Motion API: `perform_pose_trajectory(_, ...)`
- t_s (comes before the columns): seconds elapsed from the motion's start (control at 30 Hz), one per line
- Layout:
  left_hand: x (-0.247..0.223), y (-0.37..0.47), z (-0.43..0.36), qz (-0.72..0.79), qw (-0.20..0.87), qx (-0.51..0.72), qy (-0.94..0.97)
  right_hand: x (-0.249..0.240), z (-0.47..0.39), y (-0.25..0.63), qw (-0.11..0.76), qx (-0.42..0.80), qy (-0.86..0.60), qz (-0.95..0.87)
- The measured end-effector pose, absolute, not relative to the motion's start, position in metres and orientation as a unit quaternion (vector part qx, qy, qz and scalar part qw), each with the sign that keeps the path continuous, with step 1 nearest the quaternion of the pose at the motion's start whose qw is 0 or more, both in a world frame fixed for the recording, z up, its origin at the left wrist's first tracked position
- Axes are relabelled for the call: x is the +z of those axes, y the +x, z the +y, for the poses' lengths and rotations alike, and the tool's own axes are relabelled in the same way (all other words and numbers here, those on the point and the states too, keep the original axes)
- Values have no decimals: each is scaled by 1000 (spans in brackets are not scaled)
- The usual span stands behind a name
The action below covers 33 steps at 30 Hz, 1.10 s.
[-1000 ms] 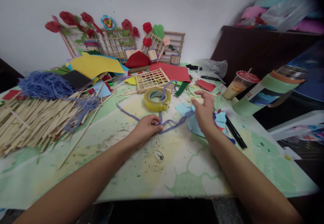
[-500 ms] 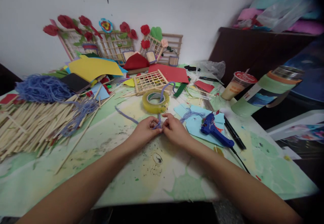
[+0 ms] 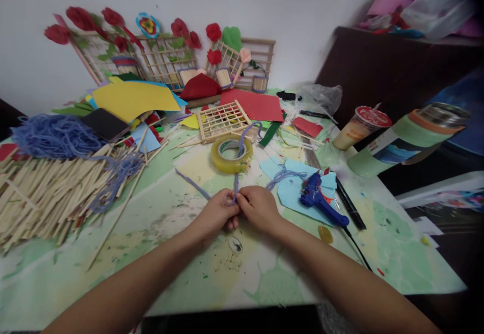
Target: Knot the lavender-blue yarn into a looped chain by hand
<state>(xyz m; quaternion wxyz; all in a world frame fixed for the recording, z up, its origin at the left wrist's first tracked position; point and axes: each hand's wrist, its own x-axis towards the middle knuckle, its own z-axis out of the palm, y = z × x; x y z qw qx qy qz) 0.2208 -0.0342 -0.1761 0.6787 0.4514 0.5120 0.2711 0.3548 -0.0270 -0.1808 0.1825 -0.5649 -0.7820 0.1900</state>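
My left hand (image 3: 218, 210) and my right hand (image 3: 258, 206) meet near the middle of the table, fingertips pinched together. Between them runs a strand of purple-blue yarn (image 3: 236, 181), closed in the fingers of both hands. From there the strand passes up over a roll of clear yellowish tape (image 3: 219, 161) and curls beyond it. A loose yarn end (image 3: 192, 183) sticks out to the left of my left hand. The exact crossing of the yarn is hidden by my fingers.
Left lie wooden sticks (image 3: 45, 193) and a yarn heap (image 3: 56, 135). On the right, a blue glue gun (image 3: 323, 200) rests on light-blue paper (image 3: 289, 198), near a cup (image 3: 361, 128) and a tilted-looking bottle (image 3: 401, 142). A small stick lattice (image 3: 223, 120) lies behind the tape.
Both hands have moved slightly down toward me and drawn closer together, the right fingers now overlapping the left fingertips. The camera view has shifted a little.
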Motion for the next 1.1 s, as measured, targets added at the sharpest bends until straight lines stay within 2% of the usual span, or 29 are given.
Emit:
perform_pose_trajectory(0.2,-171,223,-37,488,734,312,355,-179,-23,358,185,214,-551,-785)
perform_pose_trajectory(0.4,-168,215,-42,499,736,304,343,-170,-25,361,190,260,-535,-781)
perform_pose_trajectory(0.53,-167,214,-49,515,716,301,362,-167,-15,362,197,293,-584,-731)
perform_pose_trajectory(0.73,-170,217,-53,533,675,285,424,-179,30,356,144,463,-616,-621)
perform_pose_trajectory(0.97,-172,216,-53,524,664,272,458,-176,2,349,136,397,-615,-667)
perform_pose_trajectory(1.1,-175,216,-56,520,636,262,507,-179,4,350,171,430,-615,-639)
